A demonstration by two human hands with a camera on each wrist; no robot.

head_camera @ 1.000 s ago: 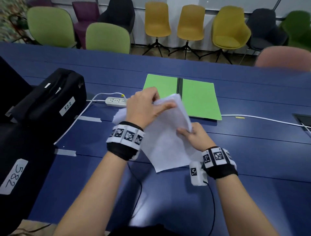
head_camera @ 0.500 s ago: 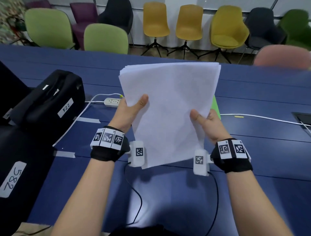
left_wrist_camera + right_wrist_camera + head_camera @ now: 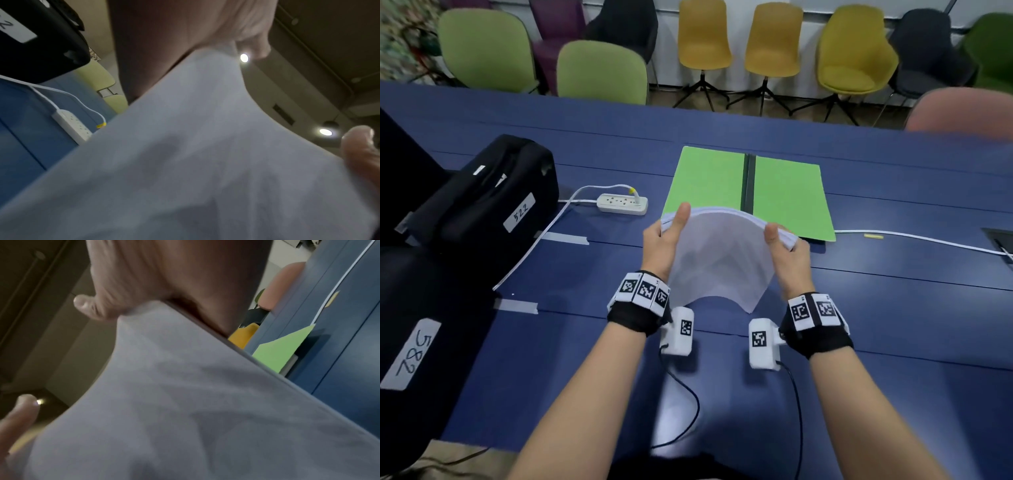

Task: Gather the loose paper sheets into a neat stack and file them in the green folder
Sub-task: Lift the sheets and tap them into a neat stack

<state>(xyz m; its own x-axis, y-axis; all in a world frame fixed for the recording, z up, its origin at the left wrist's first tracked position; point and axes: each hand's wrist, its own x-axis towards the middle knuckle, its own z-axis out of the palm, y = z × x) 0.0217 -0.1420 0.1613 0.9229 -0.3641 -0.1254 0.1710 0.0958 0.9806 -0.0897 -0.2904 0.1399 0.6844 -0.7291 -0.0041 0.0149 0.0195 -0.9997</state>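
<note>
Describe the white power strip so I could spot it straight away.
Start at the long blue table and find the open green folder lying flat near its middle. Just left of the folder, before the black bag labelled 522, lies the white power strip. It alone has sockets and a yellow-tagged cord looping into it.

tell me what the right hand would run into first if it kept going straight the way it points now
Probably the green folder. The right hand, holding the paper stack by its right edge, points forward across the table, and the open folder lies just beyond it. Depth is unclear, so it might pass above.
</note>
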